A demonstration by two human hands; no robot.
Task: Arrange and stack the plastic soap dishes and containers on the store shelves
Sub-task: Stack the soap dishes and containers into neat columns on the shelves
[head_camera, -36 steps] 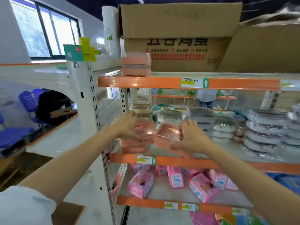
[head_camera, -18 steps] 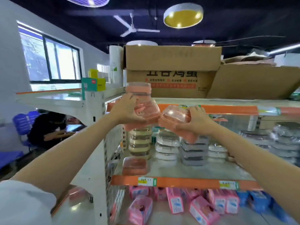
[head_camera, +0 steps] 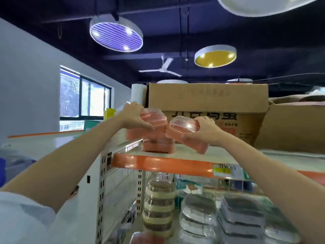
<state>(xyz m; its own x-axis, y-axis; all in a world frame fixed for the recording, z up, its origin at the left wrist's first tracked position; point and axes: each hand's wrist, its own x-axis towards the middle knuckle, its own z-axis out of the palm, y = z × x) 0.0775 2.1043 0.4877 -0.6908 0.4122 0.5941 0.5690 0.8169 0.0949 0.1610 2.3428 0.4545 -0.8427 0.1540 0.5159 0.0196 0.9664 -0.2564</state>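
Note:
My left hand [head_camera: 134,116] grips a pink soap dish with a clear lid [head_camera: 154,124], held just above a pink dish [head_camera: 158,146] that stands on the top shelf [head_camera: 161,164]. My right hand [head_camera: 204,130] grips a second pink clear-lidded soap dish [head_camera: 182,133], tilted, in the air to the right of that standing dish. The two held dishes almost touch. On the shelf below stand a brown-and-cream stack [head_camera: 159,208] and stacks of clear and grey dishes [head_camera: 198,215].
Large cardboard boxes [head_camera: 207,104] fill the back of the top shelf right behind the dishes, with another box [head_camera: 295,125] on the right. A white roll [head_camera: 139,93] stands at the left of the boxes. A white upright [head_camera: 103,191] bounds the shelf's left end.
Both hands rose from the middle shelf to the top shelf, each carrying a pink dish. My view tilted upward, so the ceiling now shows and the lower shelves have dropped out of sight.

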